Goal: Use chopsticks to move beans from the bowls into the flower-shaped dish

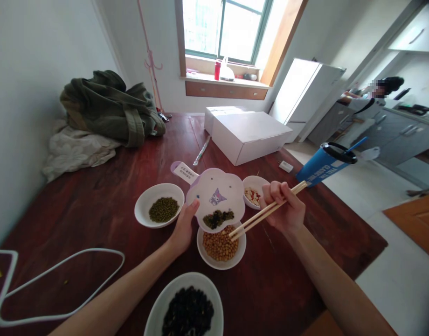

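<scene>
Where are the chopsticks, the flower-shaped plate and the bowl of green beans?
Chopsticks (258,215): head view, on the shaft of the upper stick, toward the tips.
Flower-shaped plate (231,196): head view, on its bare upper surface, right of centre.
Bowl of green beans (142,206): head view, on the bare inner wall, at picture left.

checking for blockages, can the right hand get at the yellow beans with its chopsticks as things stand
Probably yes: the right hand holds chopsticks, tips over the yellow beans; the plate seems to cover only the far side of the bowl.
</scene>
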A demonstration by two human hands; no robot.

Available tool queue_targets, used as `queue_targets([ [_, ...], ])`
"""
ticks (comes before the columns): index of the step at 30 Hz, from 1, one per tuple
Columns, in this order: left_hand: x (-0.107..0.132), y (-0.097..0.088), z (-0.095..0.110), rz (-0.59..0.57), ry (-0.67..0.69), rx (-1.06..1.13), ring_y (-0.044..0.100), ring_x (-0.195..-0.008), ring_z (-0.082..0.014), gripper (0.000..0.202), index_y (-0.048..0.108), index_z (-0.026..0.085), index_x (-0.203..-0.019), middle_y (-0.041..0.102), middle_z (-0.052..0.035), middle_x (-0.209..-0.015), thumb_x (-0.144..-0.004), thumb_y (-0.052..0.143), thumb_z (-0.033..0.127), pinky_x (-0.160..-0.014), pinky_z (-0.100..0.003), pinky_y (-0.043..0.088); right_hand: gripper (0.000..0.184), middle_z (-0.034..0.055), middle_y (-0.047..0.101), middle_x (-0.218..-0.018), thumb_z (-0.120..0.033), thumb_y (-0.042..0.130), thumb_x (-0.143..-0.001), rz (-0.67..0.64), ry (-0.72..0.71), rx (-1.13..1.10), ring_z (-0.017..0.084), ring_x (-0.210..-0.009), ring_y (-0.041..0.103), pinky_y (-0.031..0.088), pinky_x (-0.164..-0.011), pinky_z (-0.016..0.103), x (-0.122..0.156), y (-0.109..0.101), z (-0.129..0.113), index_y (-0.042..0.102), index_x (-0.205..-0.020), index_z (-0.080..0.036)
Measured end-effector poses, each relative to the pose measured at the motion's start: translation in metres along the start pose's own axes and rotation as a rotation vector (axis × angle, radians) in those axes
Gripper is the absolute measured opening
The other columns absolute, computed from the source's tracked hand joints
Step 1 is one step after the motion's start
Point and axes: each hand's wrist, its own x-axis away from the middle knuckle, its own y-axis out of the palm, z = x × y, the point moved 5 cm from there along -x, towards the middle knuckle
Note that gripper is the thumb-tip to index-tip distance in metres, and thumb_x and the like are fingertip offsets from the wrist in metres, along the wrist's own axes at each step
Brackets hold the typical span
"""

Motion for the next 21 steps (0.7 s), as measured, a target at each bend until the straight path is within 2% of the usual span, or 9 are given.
queue_targets([
  [2,0.0,0.002,0.002,-0.006,0.008,0.0,0.071,-0.136,-0.0406,0.063,0.081,0.016,-0.128,0.084,-0.0128,-0.127,-0.087,0.085,0.064,-0.119,-0.051,0.056,0.055,-0.0036,0.042,-0.062,-0.061,0.056,-0.108,-0.003,-0.008,0.039,0.013,-0.039,0.045,0.026,-0.029,0.027,0.0,-0.001,0.001,0.054,-0.068,-0.024],
  [5,0.001,0.0,0.002,0.006,0.002,-0.013,0.07,-0.137,-0.0405,0.069,0.08,0.016,-0.131,0.084,-0.0128,-0.129,-0.086,0.084,0.068,-0.119,-0.051,0.055,0.057,-0.0008,0.045,-0.063,-0.065,0.053,-0.107,0.074,-0.05,0.07,0.017,-0.051,0.051,0.047,-0.042,0.031,-0.002,-0.001,0.0,0.061,-0.068,-0.024],
  [7,0.0,-0.004,0.0,0.026,-0.014,-0.026,0.069,-0.139,-0.0404,0.072,0.079,0.016,-0.131,0.084,-0.0126,-0.129,-0.085,0.084,0.071,-0.121,-0.052,0.053,0.053,0.0028,0.056,-0.07,-0.063,0.052,-0.107,0.135,-0.082,0.034,0.021,-0.065,0.063,0.062,-0.06,0.04,-0.003,-0.001,0.001,0.07,-0.075,-0.025],
  [9,0.0,-0.007,-0.002,0.043,-0.02,-0.031,0.068,-0.141,-0.0402,0.071,0.079,0.016,-0.13,0.085,-0.0118,-0.128,-0.085,0.084,0.071,-0.124,-0.052,0.051,0.045,0.0071,0.072,-0.089,-0.06,0.051,-0.105,0.192,-0.091,-0.051,0.027,-0.09,0.075,0.069,-0.083,0.05,-0.005,-0.003,0.002,0.079,-0.093,-0.027],
  [11,0.0,-0.008,-0.002,0.048,-0.011,-0.028,0.067,-0.143,-0.0403,0.068,0.079,0.017,-0.129,0.085,-0.0112,-0.128,-0.084,0.086,0.068,-0.127,-0.052,0.049,0.04,0.0075,0.081,-0.121,-0.055,0.052,-0.103,0.246,-0.084,-0.154,0.03,-0.121,0.076,0.065,-0.107,0.057,-0.006,-0.006,0.005,0.081,-0.118,-0.032],
  [14,-0.001,-0.009,-0.001,0.06,-0.029,-0.012,0.066,-0.145,-0.0417,0.067,0.079,0.017,-0.129,0.084,-0.0118,-0.129,-0.084,0.088,0.065,-0.126,-0.052,0.05,0.056,0.0004,0.069,-0.159,-0.045,0.055,-0.094,0.298,-0.088,-0.263,0.028,-0.153,0.061,0.045,-0.134,0.06,-0.008,-0.012,0.005,0.069,-0.148,-0.037],
  [17,0.0,-0.012,-0.002,0.093,-0.072,-0.002,0.066,-0.144,-0.0437,0.067,0.081,0.016,-0.122,0.085,-0.0127,-0.127,-0.08,0.09,0.067,-0.125,-0.054,0.052,0.072,-0.0029,0.056,-0.174,-0.041,0.058,-0.087,0.307,-0.114,-0.291,0.026,-0.163,0.05,0.028,-0.144,0.058,-0.009,-0.017,0.004,0.059,-0.16,-0.038],
  [21,-0.001,-0.013,-0.002,0.104,-0.074,-0.005,0.064,-0.145,-0.0459,0.072,0.081,0.016,-0.12,0.085,-0.0126,-0.126,-0.072,0.094,0.068,-0.125,-0.056,0.052,0.075,-0.0032,0.049,-0.179,-0.042,0.057,-0.087,0.33,-0.13,-0.324,0.028,-0.165,0.048,0.02,-0.146,0.061,-0.009,-0.024,0.004,0.057,-0.162,-0.036],
])
